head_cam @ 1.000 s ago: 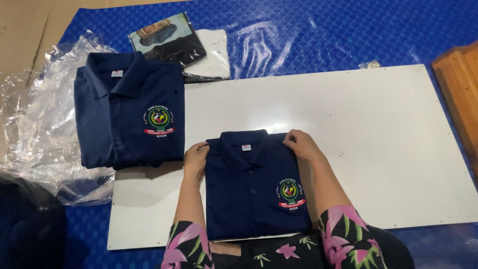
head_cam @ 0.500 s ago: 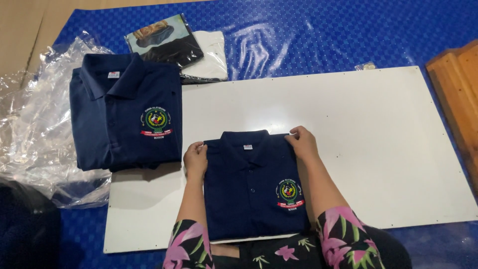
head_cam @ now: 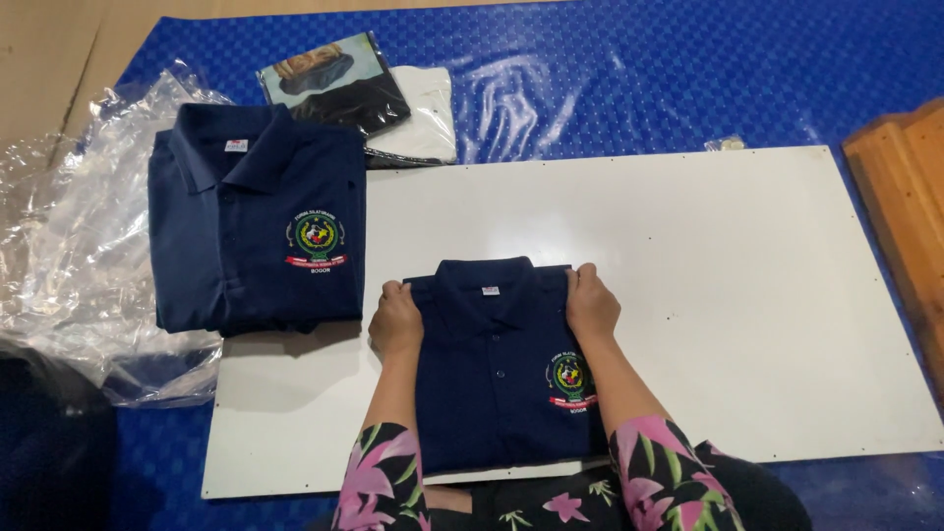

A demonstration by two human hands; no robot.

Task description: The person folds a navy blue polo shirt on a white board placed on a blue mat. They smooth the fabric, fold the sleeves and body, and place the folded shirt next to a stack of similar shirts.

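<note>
Head view, single camera looking down at the work surface

The folded navy-blue polo shirt with an embroidered round chest crest (head_cam: 506,364) lies collar-up on the near-left part of the flat white rectangular board (head_cam: 747,285), directly in front of the person. The left hand (head_cam: 396,322) rests on the shirt's left shoulder edge, the right hand (head_cam: 591,306) on the right shoulder edge, one on each side of the collar. Fingers of both hands are curled over the top corners and pressed close together, tips on or tucked at the fabric edge; whether they pinch the cloth or only press on it I cannot tell. A symmetric hold at both shoulders appears to keep the fold square and the collar centred

The smooth board gives a hard, even base, which likely explains why the shirt sits there and not on the textured blue mat (head_cam: 688,79)

A stack of folded navy polo shirts with the same crest (head_cam: 256,231) sits at the board's far-left corner, overlapping crumpled clear plastic bags (head_cam: 79,256), well apart from both hands. Beyond it, a bagged dark garment on a white folded one (head_cam: 364,98). A wooden piece (head_cam: 900,206) lies at the right edge
</note>
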